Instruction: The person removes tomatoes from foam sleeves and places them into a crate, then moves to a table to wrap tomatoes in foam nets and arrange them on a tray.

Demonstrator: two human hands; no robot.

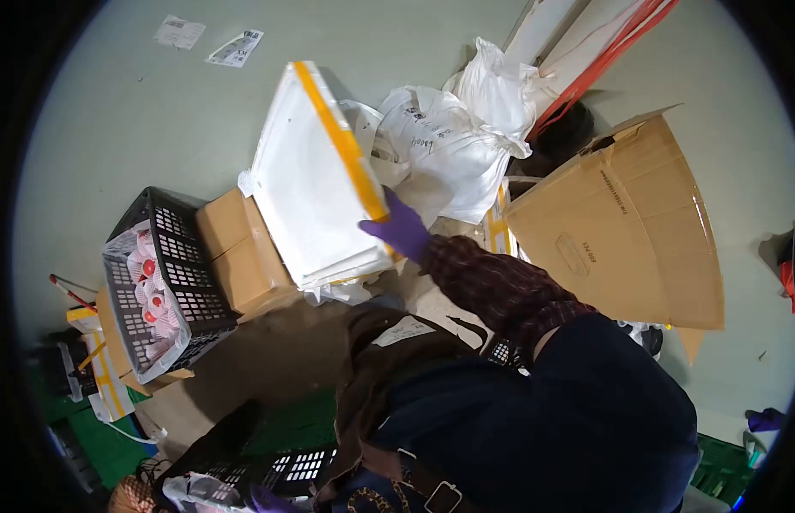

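Pale grey-green floor (150,120) stretches behind the work, with two printed labels (235,49) lying flat on it, their lettering too small to read. Black handwriting runs across a white sack (444,167), not clearly legible; a tall brown carton (662,239) to the right carries small dark print and a box-shaped mark. Bunched red strips (603,51) slant down beyond the sack. Nearer, a person's right hand (402,227) in a purple glove clamps the yellow-taped edge of a white foam piece (308,179), thumb on its broad face, the other fingers mostly hidden. That piece stands tilted between a smaller carton (244,252) and the sack. Left of the smaller carton, a black crate (188,265) holds red fruit (149,269) in netted sleeves. Only part of the gloved left hand (273,502) shows at the bottom; its finger position cannot be told.
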